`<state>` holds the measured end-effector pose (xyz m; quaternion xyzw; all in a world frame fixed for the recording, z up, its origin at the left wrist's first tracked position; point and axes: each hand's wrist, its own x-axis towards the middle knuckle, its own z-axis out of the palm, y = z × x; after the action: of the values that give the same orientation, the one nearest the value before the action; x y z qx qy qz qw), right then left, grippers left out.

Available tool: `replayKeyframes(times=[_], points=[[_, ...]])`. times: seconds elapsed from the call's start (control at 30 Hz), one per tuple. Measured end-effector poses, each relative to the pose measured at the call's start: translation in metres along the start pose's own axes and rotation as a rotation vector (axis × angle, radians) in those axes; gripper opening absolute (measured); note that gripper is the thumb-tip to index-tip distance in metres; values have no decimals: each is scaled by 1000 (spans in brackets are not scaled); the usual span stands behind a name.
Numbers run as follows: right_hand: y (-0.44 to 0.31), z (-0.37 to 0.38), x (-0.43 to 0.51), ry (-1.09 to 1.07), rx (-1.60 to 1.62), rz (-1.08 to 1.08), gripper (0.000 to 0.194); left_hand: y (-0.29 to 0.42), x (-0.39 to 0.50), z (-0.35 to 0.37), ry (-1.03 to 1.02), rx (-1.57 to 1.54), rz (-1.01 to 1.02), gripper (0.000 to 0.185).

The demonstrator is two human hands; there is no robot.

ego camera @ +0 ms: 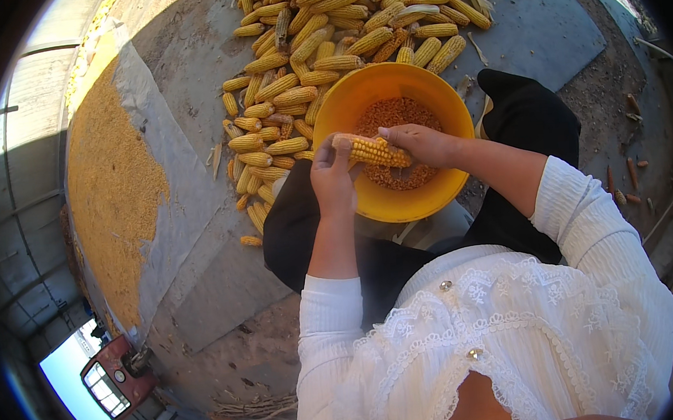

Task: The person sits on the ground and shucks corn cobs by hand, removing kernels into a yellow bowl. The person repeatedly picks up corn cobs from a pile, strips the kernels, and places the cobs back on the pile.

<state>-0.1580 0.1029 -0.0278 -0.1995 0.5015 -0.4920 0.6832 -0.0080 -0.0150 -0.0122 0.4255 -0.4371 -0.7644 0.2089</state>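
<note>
An ear of corn point(372, 151) with yellow kernels lies across both hands, above a yellow plastic bucket point(329, 102). My left hand point(333, 166) grips its left end, thumb and fingers closed round it. On the other side, my right hand point(420, 144) is against the ear's right part, thumb on top; its fingers are partly hidden. Loose orange kernels point(403, 111) cover the bucket's bottom. The bucket stands between my knees.
A large heap of corn ears point(325, 47) lies beyond and left of the bucket. Loose kernels point(115, 184) are spread on a sheet point(156, 94) at the left. Bare cobs point(632, 173) lie on the ground at the right. A red vehicle point(117, 377) stands at the lower left.
</note>
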Motion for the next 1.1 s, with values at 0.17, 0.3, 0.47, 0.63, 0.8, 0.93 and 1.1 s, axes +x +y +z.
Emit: replayKeyframes(times=[0.17,0.3,0.47,0.63,0.8,0.93,1.1], points=[[6,-2,4,-3,-117,-106,45,0,0,1,-37,-18,-30,32],[4,-2,2,19,-13,-37,47,0,-1,1,-47,-21,-40,31],[8,6,0,117,-267,-191,49,-2,-3,4,-85,3,-32,30],[11,-2,5,130,-361,-213,52,-3,-3,6,-38,-19,-68,27],[13,1,9,109,-255,-224,51,-4,-2,6,-53,38,-80,29],[12,5,9,113,-287,-267,50,-8,-2,8,-63,85,-106,32],[6,-1,7,62,-145,-133,51,-8,-1,8,-62,78,-118,36]])
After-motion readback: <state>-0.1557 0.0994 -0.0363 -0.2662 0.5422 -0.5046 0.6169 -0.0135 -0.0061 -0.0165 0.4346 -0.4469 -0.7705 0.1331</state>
